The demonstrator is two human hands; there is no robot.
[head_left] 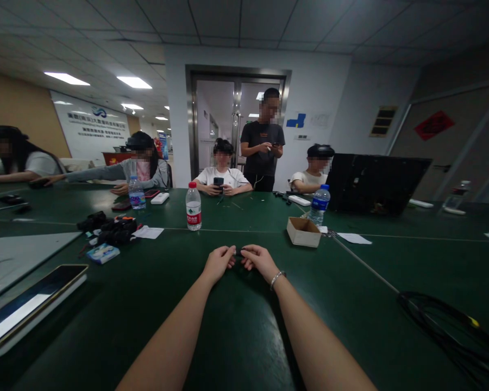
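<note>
Both my arms reach forward over a dark green table (pixel 236 326). My left hand (pixel 219 262) and my right hand (pixel 257 259) meet at the fingertips, pinched together on a small dark object (pixel 238 252) held between them just above the tabletop. The object is too small to make out. A thin bracelet sits on my right wrist.
A water bottle (pixel 193 206) and a small open cardboard box (pixel 303 231) stand beyond my hands. A phone (pixel 32 304) lies at the left, black cables (pixel 452 326) at the right, an open laptop (pixel 375 182) behind. Several people sit around the table; one stands at the door.
</note>
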